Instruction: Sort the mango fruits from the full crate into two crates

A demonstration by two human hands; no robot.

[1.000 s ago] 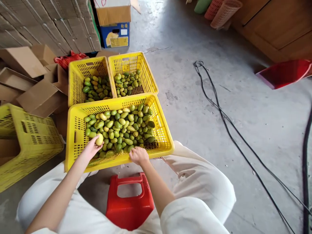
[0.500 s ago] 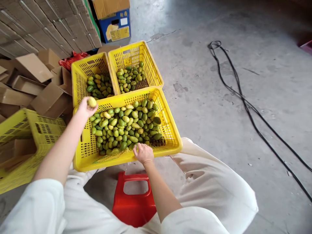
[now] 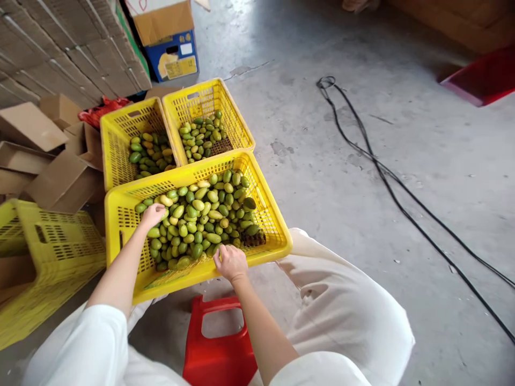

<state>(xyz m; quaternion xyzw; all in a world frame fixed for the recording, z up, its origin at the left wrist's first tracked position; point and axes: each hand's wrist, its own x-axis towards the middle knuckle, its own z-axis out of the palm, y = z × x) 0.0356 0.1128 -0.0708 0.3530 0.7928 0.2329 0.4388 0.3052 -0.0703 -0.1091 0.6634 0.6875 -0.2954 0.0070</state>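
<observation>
In front of me, a tilted yellow plastic crate (image 3: 277,244) holds many small green and yellow mangoes (image 3: 197,205). My left hand (image 3: 153,215) reaches over its left end, down among the fruit, with fingers curled against the pile. A green mango sits right at those fingertips; whether they grip one is hidden. At the crate's near rim rests my right hand (image 3: 232,261), its fingers bent over the edge. Behind stand two more yellow crates, one at left (image 3: 115,126) and one at right (image 3: 235,115), each with fewer mangoes inside.
Below the front crate is a red plastic stool (image 3: 217,356) between my knees. Another yellow crate (image 3: 68,236) lies at left, near empty cardboard boxes (image 3: 64,179). A blue fruit carton (image 3: 173,58) stands behind. Black cable (image 3: 374,158) runs over the floor at right.
My left hand held a yellowish mango above the front crate's back-left corner; it has come down onto the pile, and that mango no longer shows. My right hand stays at the rim. The view has shifted.
</observation>
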